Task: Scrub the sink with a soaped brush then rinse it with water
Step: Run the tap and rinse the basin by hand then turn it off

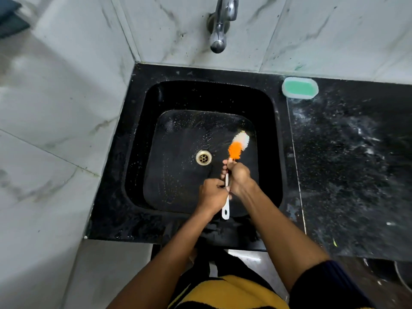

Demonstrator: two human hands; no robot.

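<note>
A black stone sink (138, 139) fills the middle of the view, with a brass drain (203, 157) at its centre. Both hands hold a brush (238, 145) with a white handle and orange-and-white bristles. My right hand (238, 175) grips the handle just below the bristles. My left hand (211, 194) grips it lower down, and the handle's end sticks out beneath. The bristle head rests on the sink floor to the right of the drain. Soap flecks dot the wet floor. A chrome tap (220, 25) hangs above the sink; no water runs from it.
A white soap dish holding a green bar (299, 88) sits on the black counter (356, 163) at the sink's back right corner. Marble-look tiled walls (66, 108) close the left and back sides. A metal vessel's rim (403, 277) shows at the lower right.
</note>
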